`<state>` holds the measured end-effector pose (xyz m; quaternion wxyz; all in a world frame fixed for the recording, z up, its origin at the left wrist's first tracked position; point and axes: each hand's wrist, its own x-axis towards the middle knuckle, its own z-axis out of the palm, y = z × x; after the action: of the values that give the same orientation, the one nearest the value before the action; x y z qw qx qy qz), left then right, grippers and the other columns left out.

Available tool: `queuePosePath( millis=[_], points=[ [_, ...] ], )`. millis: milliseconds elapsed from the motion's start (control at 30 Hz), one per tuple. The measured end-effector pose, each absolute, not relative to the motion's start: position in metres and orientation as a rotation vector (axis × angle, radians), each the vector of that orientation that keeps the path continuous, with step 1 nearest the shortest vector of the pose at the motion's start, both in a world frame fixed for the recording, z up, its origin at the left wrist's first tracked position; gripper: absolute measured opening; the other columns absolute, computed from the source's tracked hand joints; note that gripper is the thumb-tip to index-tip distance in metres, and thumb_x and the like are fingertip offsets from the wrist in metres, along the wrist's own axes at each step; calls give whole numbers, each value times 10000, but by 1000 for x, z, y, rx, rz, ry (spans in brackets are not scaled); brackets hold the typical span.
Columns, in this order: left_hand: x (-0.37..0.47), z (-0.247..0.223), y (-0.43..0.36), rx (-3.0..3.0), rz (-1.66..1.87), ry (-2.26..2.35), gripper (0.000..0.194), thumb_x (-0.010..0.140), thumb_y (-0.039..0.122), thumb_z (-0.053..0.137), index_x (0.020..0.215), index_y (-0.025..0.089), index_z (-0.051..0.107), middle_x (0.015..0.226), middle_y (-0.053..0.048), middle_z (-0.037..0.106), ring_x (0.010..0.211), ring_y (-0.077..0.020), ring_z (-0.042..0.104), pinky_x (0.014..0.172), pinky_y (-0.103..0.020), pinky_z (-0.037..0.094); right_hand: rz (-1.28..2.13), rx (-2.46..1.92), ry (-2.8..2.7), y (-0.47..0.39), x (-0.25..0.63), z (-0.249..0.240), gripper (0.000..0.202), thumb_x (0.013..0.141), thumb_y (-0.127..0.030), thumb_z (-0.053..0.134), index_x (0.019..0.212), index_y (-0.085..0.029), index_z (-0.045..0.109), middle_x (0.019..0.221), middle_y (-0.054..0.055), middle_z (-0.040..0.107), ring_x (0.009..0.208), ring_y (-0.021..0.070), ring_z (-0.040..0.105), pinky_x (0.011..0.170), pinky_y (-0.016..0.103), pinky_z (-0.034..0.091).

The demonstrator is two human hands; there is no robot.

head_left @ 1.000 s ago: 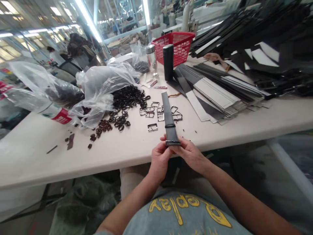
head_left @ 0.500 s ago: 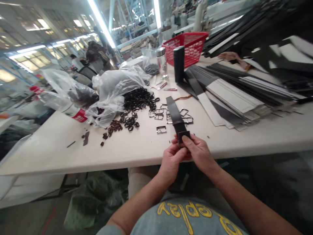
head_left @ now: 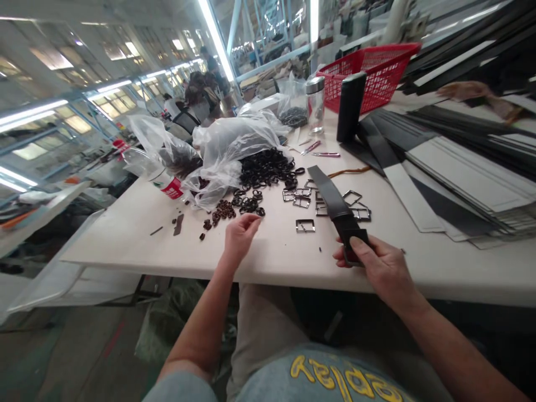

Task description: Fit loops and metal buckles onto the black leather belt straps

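A dark strap [head_left: 330,195] with a buckle at its near end is held by my right hand [head_left: 383,265], the thumb pressing on the folded end. My left hand [head_left: 240,237] is at the near edge of the black loops [head_left: 251,201], its thumb and fingertips pinched together at one loop. Whether the loop is between the fingertips is too small to tell. Small brown pieces [head_left: 223,210] lie just left of the loops. Metal buckles [head_left: 305,225] are spread on the table between my hands and under the strap.
The white table [head_left: 268,257] also bears plastic bags [head_left: 234,139], a glass bottle [head_left: 315,106], a black cylinder [head_left: 350,106], a red basket [head_left: 368,72], pink-handled tools [head_left: 326,154] and stacks of straps [head_left: 473,173] at the right. A toppled plastic cup [head_left: 167,184] lies at the left.
My left hand has let go of the strap and moved left to the black loops. My right hand still holds the strap. The camera view has turned left.
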<state>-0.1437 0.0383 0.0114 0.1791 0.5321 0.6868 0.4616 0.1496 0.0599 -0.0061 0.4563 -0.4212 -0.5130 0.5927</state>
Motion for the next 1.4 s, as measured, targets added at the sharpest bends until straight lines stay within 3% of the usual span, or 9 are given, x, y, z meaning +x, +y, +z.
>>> queuePosePath(
  millis=[133,233,367,467,567,767,1100,1400],
  points=[
    [-171,13,65,1991,912,2199,342,789,127,665,1105,231,742,942,-43,683,720,-148,606,732,-278,477,1458,-1019,-1304,60,150,-9,437,837,-594,664,920,-166,700,704,48,722,579,178,692,613,309,612],
    [-178,11,79,2151,716,2165,281,790,115,670,1035,216,765,941,-66,680,777,-178,617,754,-294,468,1456,-1011,-1308,60,150,-9,439,835,-598,666,926,-169,694,704,48,721,582,177,691,606,304,611],
    [-177,6,90,2001,950,2172,33,768,215,728,794,195,734,815,-31,650,705,-156,585,698,-283,448,1455,-993,-1319,59,148,-8,453,831,-613,666,925,-171,681,698,42,716,574,169,688,601,294,609],
    [-163,3,91,1655,1255,1956,173,697,297,782,698,179,656,692,16,611,607,-114,543,618,-252,431,1454,-988,-1347,59,148,-8,470,819,-634,667,906,-172,664,705,48,721,568,170,690,589,295,608],
    [-135,3,87,1279,1337,1583,291,643,390,818,718,159,657,647,11,645,587,-114,592,588,-242,456,1449,-1004,-1387,59,147,-8,482,820,-650,652,873,-171,650,711,58,726,566,174,694,554,283,596],
    [-75,11,69,806,1336,1197,406,563,422,895,784,145,695,825,-47,754,646,-114,684,627,-216,526,1411,-1030,-1469,57,143,-8,465,849,-623,625,814,-159,645,680,58,714,543,167,688,534,260,575],
    [-34,12,46,1031,1285,1159,282,735,379,809,850,159,675,825,-41,757,655,-137,710,623,-231,541,1451,-1009,-1276,61,141,-9,467,819,-623,651,842,-157,635,645,36,695,502,155,664,491,254,560],
    [-32,20,43,1444,1225,1144,209,882,380,670,931,176,667,1093,-66,635,733,-120,696,657,-244,538,1384,-974,-1337,59,142,-10,429,851,-590,632,846,-161,633,658,31,695,519,143,664,503,237,540]
  ],
)
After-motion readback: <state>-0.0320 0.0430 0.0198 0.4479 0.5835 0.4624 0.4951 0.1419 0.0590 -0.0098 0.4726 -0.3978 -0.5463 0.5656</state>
